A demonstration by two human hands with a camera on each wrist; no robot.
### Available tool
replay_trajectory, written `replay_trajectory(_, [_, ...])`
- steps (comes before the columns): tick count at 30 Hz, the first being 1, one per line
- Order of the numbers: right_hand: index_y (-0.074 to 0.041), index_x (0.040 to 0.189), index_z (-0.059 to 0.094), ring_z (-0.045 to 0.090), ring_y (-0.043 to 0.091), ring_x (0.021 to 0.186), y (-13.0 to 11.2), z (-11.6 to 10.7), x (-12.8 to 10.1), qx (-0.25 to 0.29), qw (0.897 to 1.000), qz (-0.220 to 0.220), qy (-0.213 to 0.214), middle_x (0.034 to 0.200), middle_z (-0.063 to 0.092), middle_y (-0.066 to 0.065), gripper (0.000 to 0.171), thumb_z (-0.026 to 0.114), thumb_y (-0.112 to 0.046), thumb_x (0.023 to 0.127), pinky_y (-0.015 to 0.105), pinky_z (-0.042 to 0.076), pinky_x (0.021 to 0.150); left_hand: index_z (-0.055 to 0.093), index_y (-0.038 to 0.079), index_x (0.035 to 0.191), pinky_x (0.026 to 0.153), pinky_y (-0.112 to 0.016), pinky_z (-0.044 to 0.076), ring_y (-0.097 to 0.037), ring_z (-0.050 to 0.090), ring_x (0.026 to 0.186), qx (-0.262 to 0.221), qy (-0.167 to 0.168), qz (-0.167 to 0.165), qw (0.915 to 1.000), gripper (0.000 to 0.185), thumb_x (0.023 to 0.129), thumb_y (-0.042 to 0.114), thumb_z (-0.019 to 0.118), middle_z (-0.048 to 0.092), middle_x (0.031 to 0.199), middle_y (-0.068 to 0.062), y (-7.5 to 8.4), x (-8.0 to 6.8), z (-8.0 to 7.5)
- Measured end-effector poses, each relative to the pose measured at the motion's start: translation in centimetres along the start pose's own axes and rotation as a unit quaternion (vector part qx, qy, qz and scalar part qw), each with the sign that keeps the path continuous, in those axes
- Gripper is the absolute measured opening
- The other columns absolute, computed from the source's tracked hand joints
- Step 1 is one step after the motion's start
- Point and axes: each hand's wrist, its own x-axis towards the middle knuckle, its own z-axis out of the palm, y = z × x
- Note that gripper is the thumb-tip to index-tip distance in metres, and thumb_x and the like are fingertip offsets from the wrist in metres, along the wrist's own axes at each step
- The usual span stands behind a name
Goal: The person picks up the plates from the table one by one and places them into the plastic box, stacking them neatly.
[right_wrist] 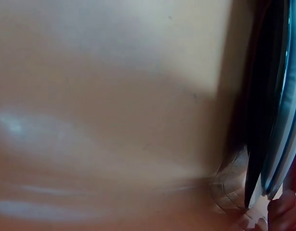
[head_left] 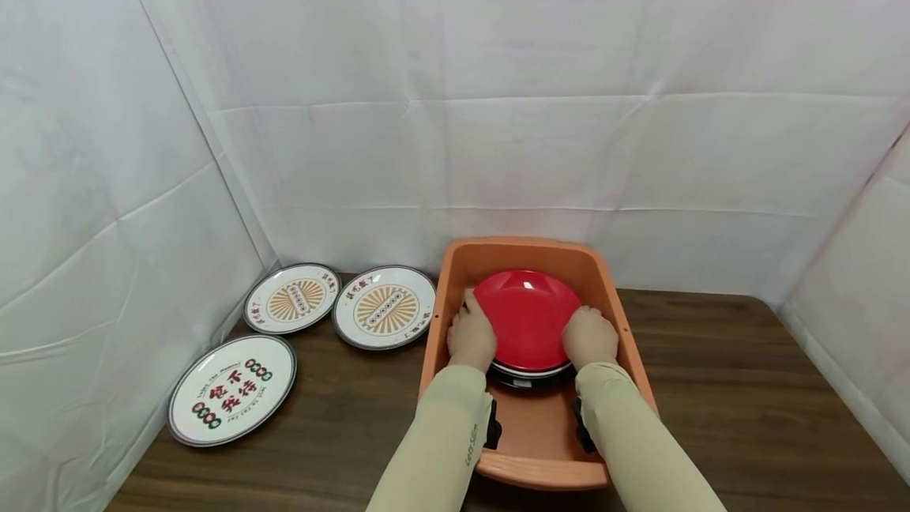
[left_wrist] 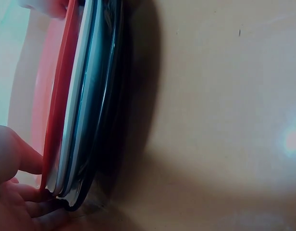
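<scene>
A red plate (head_left: 528, 314) tops a small stack of plates (head_left: 529, 376) inside an orange plastic bin (head_left: 618, 303). My left hand (head_left: 471, 338) grips the stack's left edge and my right hand (head_left: 590, 336) grips its right edge. In the left wrist view the red plate (left_wrist: 59, 106), a white plate (left_wrist: 76, 120) and a dark plate (left_wrist: 102, 120) show edge-on, with my fingers (left_wrist: 23, 207) curled at their rim and the thumb on the red one. The right wrist view has the stack's edge (right_wrist: 282, 96) and a fingertip (right_wrist: 282, 211) against it above the bin floor (right_wrist: 114, 96).
Three patterned plates lie on the dark wooden table (head_left: 711, 385) left of the bin: two with sunburst designs (head_left: 292, 298) (head_left: 385, 306) and one with red characters (head_left: 232, 389). White cloth walls close in the back and both sides.
</scene>
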Motion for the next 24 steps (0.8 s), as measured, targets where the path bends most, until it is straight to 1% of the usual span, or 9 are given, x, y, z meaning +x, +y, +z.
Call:
replay_trajectory(6, [0.012,0.087,0.057,0.058,0.038,0.07,0.1,0.06,0.02,-0.013,1.0,-0.003,-0.022,0.081,0.055,0.023,0.024,0.045,-0.008,0.092,0.051,0.051,0.064,0.024,0.0,0.141,0.095,-0.046,0.039,-0.036,0.046,0.117,0.006,-0.008,0.002,0.9999,0.053,0.095,0.007,0.047,0.046,0.13,-0.022,-0.01,-0.05,-0.1])
replay_trajectory(8, [0.012,0.087,0.057,0.058,0.038,0.07,0.14,0.09,0.06,-0.013,1.0,-0.003,-0.025,0.081,0.055,0.023,0.024,0.045,-0.008,0.092,0.051,0.051,0.063,0.024,0.0,0.141,0.096,-0.046,0.039,-0.036,0.045,0.118,0.015,-0.012,0.003,0.9998,0.051,0.095,0.008,0.046,0.045,0.131,-0.022,0.01,-0.06,-0.13])
replay_trajectory(18, [0.012,0.085,0.057,0.058,0.038,0.069,0.24,0.42,0.08,-0.023,1.0,-0.007,-0.019,0.079,0.055,0.022,0.024,0.046,-0.009,0.092,0.05,0.051,0.062,0.027,-0.001,0.14,0.097,-0.046,0.037,-0.038,0.042,0.12,0.035,-0.023,0.008,0.9991,0.046,0.097,0.006,0.041,0.042,0.133,-0.025,0.03,-0.04,0.01])
replay_trajectory(24, [0.011,0.085,0.057,0.058,0.038,0.07,0.21,0.46,0.08,-0.029,0.999,-0.011,-0.022,0.078,0.054,0.022,0.023,0.046,-0.008,0.092,0.05,0.051,0.063,0.029,0.0,0.138,0.096,-0.046,0.038,-0.038,0.042,0.12,0.039,-0.022,0.013,0.9989,0.042,0.098,0.005,0.037,0.042,0.133,-0.026,0.02,-0.24,-0.12])
